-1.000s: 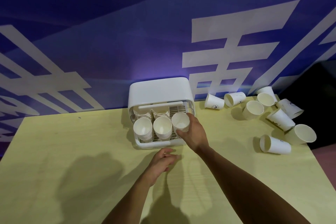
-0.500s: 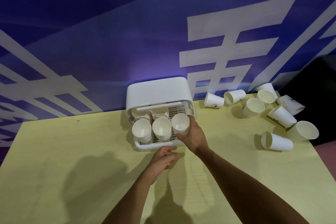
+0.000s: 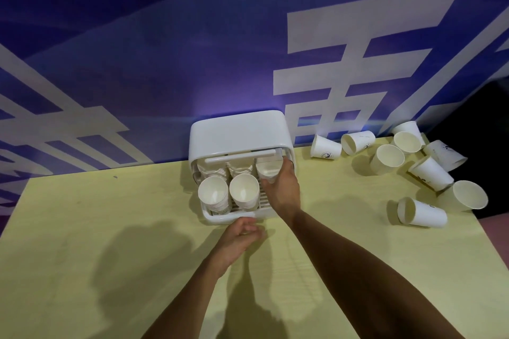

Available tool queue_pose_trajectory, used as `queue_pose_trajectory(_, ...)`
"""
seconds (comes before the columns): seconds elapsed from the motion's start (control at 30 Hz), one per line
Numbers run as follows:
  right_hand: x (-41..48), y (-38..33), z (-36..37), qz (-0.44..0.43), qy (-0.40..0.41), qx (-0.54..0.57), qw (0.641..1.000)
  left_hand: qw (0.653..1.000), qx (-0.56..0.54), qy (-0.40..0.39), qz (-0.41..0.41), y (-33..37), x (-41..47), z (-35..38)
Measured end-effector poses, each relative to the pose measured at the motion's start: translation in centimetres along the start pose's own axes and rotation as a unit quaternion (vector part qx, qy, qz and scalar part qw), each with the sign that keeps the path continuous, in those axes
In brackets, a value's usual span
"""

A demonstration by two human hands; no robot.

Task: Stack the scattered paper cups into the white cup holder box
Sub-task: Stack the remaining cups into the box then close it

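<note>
Right hand [image 3: 283, 190] grips a paper cup [image 3: 268, 170], fingers curled round its wall, with the cup's mouth facing the camera. The cup sits at the right side of the white cup holder box [image 3: 237, 132], centre frame, over the right lane of the slatted tray. The lid's handle bar [image 3: 242, 155] crosses just above the cup.

To its left stand two front stacks [image 3: 213, 194] [image 3: 243, 191]. Further stacks behind them are partly hidden by the bar.

Left hand [image 3: 242, 231] lies at the box's front rim, fingers loosely curled and holding nothing. Contact with the rim appears likely but cannot be confirmed.

Loose cups [image 3: 421, 213] lie scattered on the counter [image 3: 82, 228] at the right of the frame, well apart from the box, most on their sides. A blue backdrop [image 3: 137, 63] with white lettering rises behind.
</note>
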State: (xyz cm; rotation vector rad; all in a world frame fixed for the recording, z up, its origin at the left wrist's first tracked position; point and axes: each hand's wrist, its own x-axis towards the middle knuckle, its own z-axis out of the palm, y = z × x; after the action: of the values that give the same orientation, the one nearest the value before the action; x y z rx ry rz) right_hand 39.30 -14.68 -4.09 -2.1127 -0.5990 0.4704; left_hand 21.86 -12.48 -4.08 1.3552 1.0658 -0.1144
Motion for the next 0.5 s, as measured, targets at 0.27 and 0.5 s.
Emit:
queue_pose_trajectory(0.27,1.5,-0.7,1.3,0.02,0.024,0.021,0.999,1.0,-0.009,0.005,-0.013,-0.9,-0.3,-1.3)
queue_pose_trajectory(0.5,1.3,-1.2,1.2,0.03,0.025,0.014,0.999,1.0,-0.02,0.0,-0.02,-0.9,-0.8,-1.6)
